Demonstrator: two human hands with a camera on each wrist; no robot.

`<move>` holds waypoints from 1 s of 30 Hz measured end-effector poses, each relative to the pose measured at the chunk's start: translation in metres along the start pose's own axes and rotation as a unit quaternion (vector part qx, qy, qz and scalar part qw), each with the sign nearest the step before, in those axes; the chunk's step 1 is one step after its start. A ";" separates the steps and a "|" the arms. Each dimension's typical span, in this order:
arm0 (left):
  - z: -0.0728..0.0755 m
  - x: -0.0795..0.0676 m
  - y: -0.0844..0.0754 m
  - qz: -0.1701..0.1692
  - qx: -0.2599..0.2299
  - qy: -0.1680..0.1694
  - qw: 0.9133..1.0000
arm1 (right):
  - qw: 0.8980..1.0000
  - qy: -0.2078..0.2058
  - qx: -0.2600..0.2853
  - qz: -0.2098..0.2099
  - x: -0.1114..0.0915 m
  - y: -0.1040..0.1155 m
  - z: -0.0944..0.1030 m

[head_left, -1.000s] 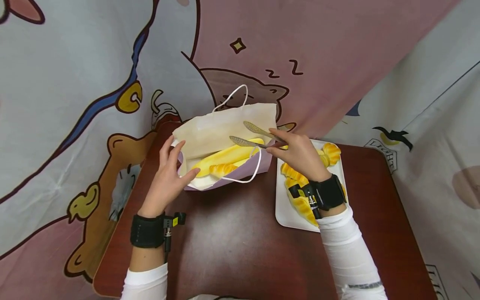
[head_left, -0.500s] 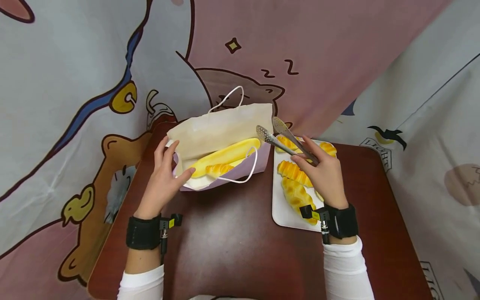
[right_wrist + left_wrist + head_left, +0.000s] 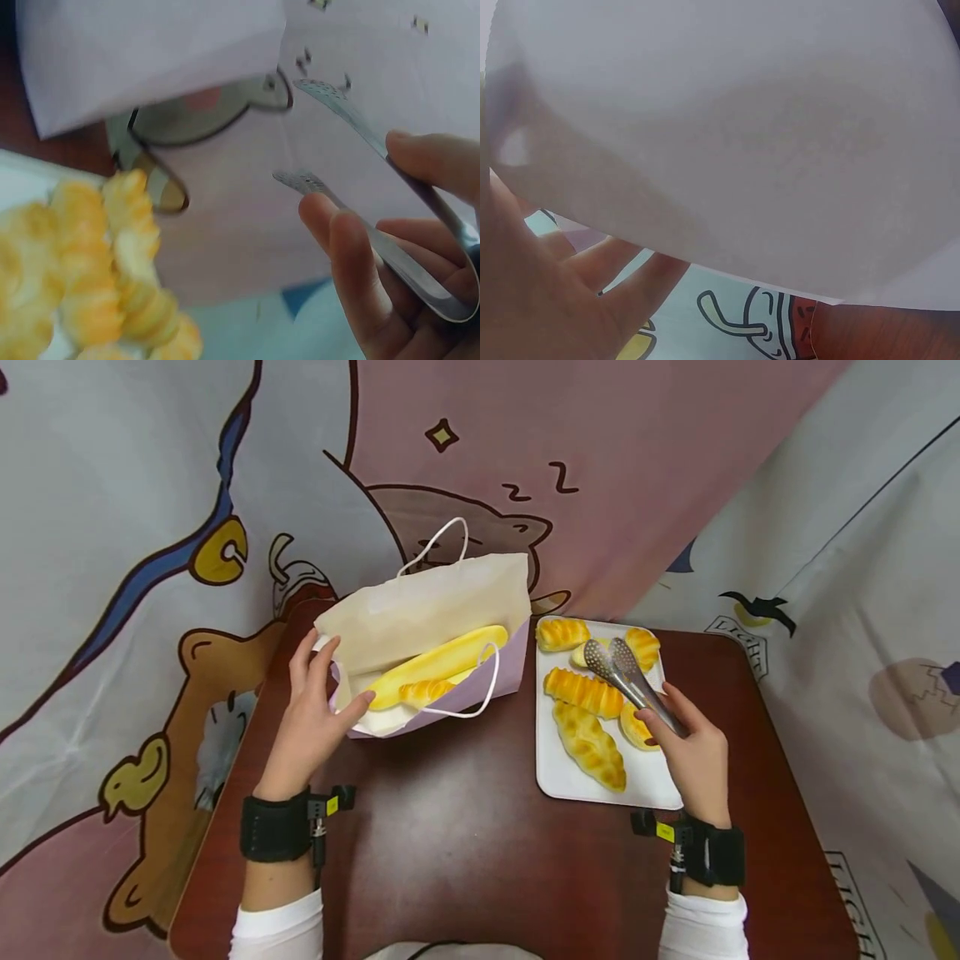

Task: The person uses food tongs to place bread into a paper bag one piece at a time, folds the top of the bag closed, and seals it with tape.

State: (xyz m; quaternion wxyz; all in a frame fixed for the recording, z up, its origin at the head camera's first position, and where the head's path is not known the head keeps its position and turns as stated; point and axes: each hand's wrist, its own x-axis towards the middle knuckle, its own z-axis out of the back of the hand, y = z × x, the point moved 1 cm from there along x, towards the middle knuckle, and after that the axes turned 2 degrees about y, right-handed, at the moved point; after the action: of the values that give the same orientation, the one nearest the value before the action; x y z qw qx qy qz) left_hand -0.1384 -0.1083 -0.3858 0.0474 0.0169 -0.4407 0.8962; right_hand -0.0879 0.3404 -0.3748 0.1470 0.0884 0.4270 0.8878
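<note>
A lilac paper bag (image 3: 427,614) with white cord handles lies tilted, its mouth towards me. Inside are a long yellow loaf (image 3: 442,664) and a smaller ridged roll (image 3: 424,693). My left hand (image 3: 303,727) touches the bag's left rim, thumb and fingers spread; in the left wrist view the bag's pale paper (image 3: 742,165) hides part of its surroundings. Metal tongs (image 3: 637,685) are gripped by my right hand (image 3: 697,760) above the bread tray. Their tips are parted with nothing between them in the right wrist view.
On the right, a white tray (image 3: 558,783) bears several breads, among them a braided loaf (image 3: 588,747), a ridged bread (image 3: 582,693) and a round bun (image 3: 637,727). The dark wooden table (image 3: 450,827) meets a printed cloth (image 3: 600,435) behind.
My right hand has drawn the tongs away from the bag, right and towards me, over the tray. The left hand stays at the bag's rim. The head view has shifted slightly.
</note>
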 end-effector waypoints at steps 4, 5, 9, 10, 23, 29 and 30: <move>-0.002 0.000 0.000 -0.002 -0.001 -0.002 1.000 | 0.997 -0.021 0.052 -0.058 -0.007 -0.028 0.005; -0.002 0.001 -0.001 -0.002 0.000 -0.002 1.000 | 0.995 -0.025 0.064 -0.071 -0.009 -0.034 0.005; -0.004 0.001 -0.002 0.003 0.003 -0.002 1.000 | 0.991 -0.034 0.061 -0.110 -0.015 -0.060 0.007; -0.004 0.000 -0.002 0.004 0.005 -0.002 1.000 | 0.991 -0.035 0.053 -0.115 -0.016 -0.067 0.007; -0.004 0.000 0.000 0.003 -0.005 -0.012 1.000 | 0.964 -0.034 0.124 -0.234 -0.038 -0.130 0.000; -0.007 0.002 -0.001 0.003 -0.005 -0.009 1.000 | 0.945 -0.045 0.169 -0.276 -0.048 -0.140 0.000; -0.008 0.002 -0.001 0.002 -0.005 -0.009 1.000 | 0.944 -0.045 0.170 -0.279 -0.050 -0.142 0.000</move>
State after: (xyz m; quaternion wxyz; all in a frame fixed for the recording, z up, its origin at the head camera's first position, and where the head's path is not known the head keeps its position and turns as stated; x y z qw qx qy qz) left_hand -0.1406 -0.1014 -0.3892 0.0418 0.0238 -0.4456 0.8939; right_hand -0.0142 0.4077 -0.4876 0.3903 0.0291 0.5723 0.7206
